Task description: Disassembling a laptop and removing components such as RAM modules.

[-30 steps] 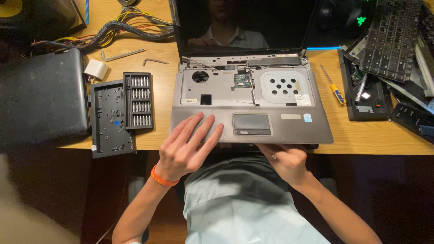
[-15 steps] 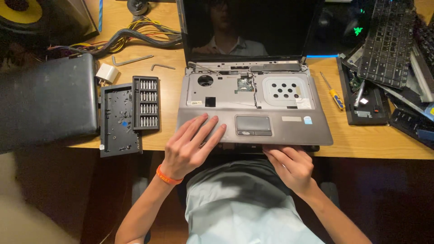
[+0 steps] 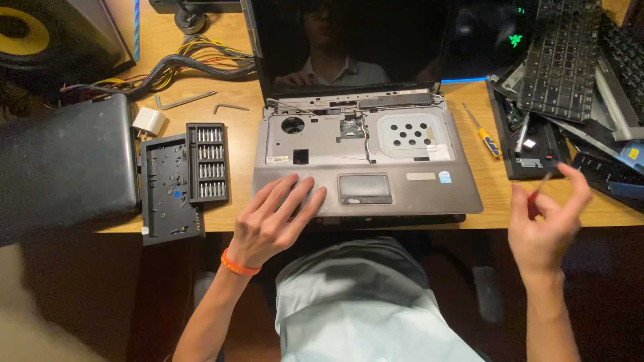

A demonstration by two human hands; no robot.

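At the far left of your wooden desk point(image 3: 201, 74) lies a closed dark case point(image 3: 64, 164), with a speaker point(image 3: 47, 33) behind it and a bundle of cables point(image 3: 194, 60) running along the back. Just right of the case sit a small white adapter point(image 3: 147, 122) and two hex keys point(image 3: 184, 100), then the open screwdriver bit set point(image 3: 184, 177), its bit rows in the right half and its lid lying open to the left.

Your left hand point(image 3: 272, 224), with an orange wristband point(image 3: 238, 265) on the wrist, rests flat with fingers spread on the left palm rest of the silver laptop point(image 3: 402, 184); it grips nothing. The laptop stands open at the desk's front edge, keyboard removed, so the bare metal deck, a small circuit board and a perforated white plate show, with the touchpad point(image 3: 364, 186) just right of your fingertips. The dark screen stands upright behind.

Right of the laptop a yellow-handled screwdriver point(image 3: 484, 132) lies on the desk, next to a pile of dark laptop parts point(image 3: 537, 144) and loose keyboards point(image 3: 563, 57).

Your right hand point(image 3: 547, 224) is raised off the desk near its front edge, fingers pinched around a small red-handled screwdriver point(image 3: 535, 200); it is blurred.
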